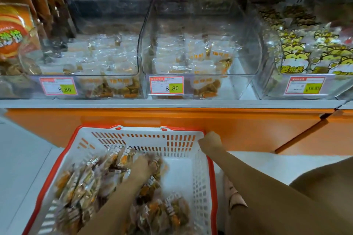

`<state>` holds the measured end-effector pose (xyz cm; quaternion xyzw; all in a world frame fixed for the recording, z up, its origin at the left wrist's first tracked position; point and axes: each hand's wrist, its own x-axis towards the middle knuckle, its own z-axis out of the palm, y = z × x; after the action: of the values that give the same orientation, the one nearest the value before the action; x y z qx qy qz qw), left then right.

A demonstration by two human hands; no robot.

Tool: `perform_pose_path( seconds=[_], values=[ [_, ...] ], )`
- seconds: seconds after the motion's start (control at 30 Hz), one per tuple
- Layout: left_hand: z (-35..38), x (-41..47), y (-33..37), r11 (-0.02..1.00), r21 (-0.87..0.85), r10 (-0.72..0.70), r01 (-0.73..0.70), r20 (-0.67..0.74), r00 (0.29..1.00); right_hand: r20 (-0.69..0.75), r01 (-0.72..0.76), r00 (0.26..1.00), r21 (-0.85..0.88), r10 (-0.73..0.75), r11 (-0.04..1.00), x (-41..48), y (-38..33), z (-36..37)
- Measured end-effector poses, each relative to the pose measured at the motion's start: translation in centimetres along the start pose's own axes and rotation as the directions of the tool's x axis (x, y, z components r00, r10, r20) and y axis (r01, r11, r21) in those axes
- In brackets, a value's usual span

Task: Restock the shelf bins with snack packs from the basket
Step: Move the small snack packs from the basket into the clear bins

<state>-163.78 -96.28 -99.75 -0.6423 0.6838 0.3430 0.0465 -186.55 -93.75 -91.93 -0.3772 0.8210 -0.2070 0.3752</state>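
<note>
So, risks first. The left hand (pixel 141 167) is sunk in the heap of snack packs (pixel 86 181) in the basket (pixel 183 139), lower left of centre. Its fingers are curled down round a few packs. The fingertips are hidden, so I cannot tell how firm the hold is. The wrappers look slick and loose, so an overfull handful would likely shed packs on the lift to the shelf. The right hand (pixel 211 138) is closed over the basket's far right corner and grips the rim. A tug or a let-go there could shift the basket mid-grab.

Up top, the left bin (pixel 107 11) and the middle bin (pixel 246 47) both carry an 8.80 price tag (pixel 166 85) and similar contents, so a drop into the wrong one is easy. The right bin (pixel 271 82) at the upper right holds yellow cartoon packs and is a different product. Anything tossed wide would mix stock.

Looks: the packs are small clear pouches with orange and white print and brownish pieces inside. They are crinkly, shiny and piled at all angles. They fill the left and near side of the basket, and white floor shows at its far right. Matching pouches sit in the left bin and in the left part of the middle bin.
</note>
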Motion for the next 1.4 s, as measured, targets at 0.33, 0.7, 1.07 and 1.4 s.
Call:
perform_pose_path(
  seconds=[0.33, 0.7, 1.07, 1.4],
  values=[
    [1.9, 4.0, 0.7, 0.994, 0.040, -0.104, 0.100, 0.107, 0.989, -0.145, 0.051, 0.988, 0.022, -0.047, 0.998, 1.3, 0.5, 1.3],
    [6.0, 4.3, 1.8, 0.997, 0.046, -0.067, 0.056, 0.271, 0.960, -0.126, 0.058, 0.991, 0.061, -0.050, 0.996, 2.0, 1.0, 1.7],
    [2.4, 1.3, 3.0, 0.993, -0.088, 0.088, -0.079, 0.105, 0.991, -0.134, 0.072, 0.990, 0.136, -0.054, 0.988, 1.7, 1.2, 1.8],
    [-8.4, -5.8, 4.7, 0.772, -0.628, 0.266, -0.098, 0.178, 0.948, 0.291, 0.150, 0.956, -0.431, -0.020, 0.890, -0.1, -1.8, -2.9]
  ],
)
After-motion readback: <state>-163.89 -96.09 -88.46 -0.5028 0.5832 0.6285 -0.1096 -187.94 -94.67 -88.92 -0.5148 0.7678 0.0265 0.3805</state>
